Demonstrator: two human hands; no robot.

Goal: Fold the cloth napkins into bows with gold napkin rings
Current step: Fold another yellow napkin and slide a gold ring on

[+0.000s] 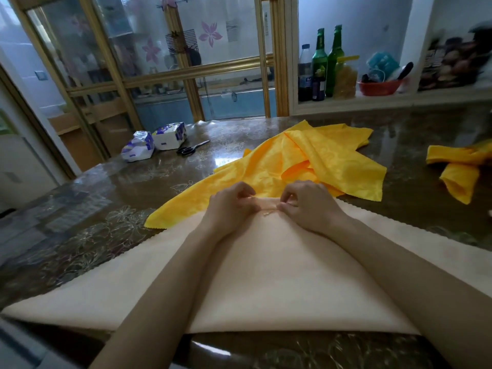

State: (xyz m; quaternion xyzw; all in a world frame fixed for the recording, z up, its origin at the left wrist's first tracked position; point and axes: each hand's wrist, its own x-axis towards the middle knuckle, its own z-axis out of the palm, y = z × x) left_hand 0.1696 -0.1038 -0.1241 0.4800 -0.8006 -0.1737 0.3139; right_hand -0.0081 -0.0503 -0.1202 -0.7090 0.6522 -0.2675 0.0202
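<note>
Centre frame: fingers of our left hand [229, 209] and right hand [308, 206] pinch the far tip of the cream napkin [279, 283] lying on the surface [106, 187]. First fold likely beginning; next we must draw the tip back evenly.

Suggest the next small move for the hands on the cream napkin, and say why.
Probably draw the pinched tip back toward the near edge and lay it flat. The left hand and right hand both pinch the far tip of the cream napkin, which lies spread on the table, so a first fold seems due.
</note>
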